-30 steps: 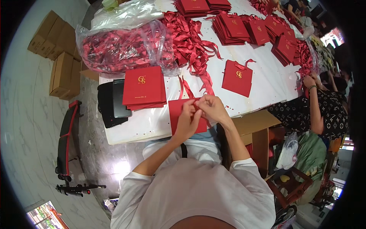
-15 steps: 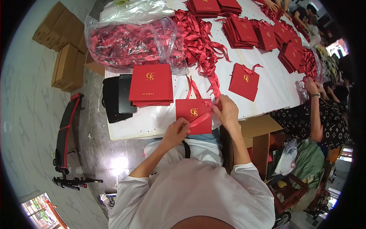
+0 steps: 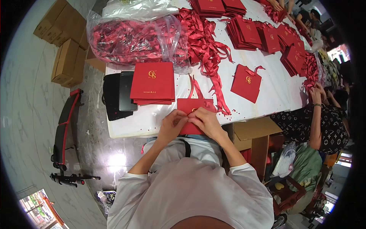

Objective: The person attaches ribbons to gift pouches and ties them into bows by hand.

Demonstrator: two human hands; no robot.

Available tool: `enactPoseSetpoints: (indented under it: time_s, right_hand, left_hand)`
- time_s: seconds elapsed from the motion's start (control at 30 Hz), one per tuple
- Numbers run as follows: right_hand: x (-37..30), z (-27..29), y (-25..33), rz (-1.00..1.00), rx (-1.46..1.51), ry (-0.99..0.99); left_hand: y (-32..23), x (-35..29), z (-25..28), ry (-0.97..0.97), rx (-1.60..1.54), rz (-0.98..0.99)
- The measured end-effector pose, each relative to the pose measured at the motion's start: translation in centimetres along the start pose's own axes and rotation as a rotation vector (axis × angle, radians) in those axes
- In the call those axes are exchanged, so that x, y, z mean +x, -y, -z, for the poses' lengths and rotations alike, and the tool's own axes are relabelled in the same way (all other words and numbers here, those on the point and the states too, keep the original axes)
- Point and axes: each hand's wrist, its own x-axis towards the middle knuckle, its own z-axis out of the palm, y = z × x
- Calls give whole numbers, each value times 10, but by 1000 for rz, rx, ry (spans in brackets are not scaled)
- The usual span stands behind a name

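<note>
White table runs beside a grey-veined wall. At its near edge, the left hand and right hand meet, fingertips pinched over 1 red gift bag lying flat; what they grip is hidden, so I cannot tell. The bag looks light, fairly stiff, easily creased, best held by its side edges. Farther out sit a stack of red bags and loose ribbons, probably soft and slippery.

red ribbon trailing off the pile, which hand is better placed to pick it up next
Probably the right hand: it is nearer the trailing red ribbon, whose end lies just beyond it. The left hand is farther off to the left; both are over the red bag.
</note>
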Motion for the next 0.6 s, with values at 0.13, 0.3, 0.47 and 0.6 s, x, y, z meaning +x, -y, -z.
enactPoseSetpoints:
  time_s: [0.13, 0.3, 0.47, 0.6]
  right_hand:
    - [4, 1, -5, -82, -96, -130]
    - [9, -2, -13, -111, -195, -260]
    - [8, -2, -19, -172, -202, -270]
    - [13, -6, -17, -182, -226, -267]
  left_hand:
    - [3, -6, -8, -269, 612, -325]
    - [24, -1, -24, -246, 597, -407]
    - [7, 20, -28, -295, 769, -531]
    - [2, 35, -28, -188, 918, -376]
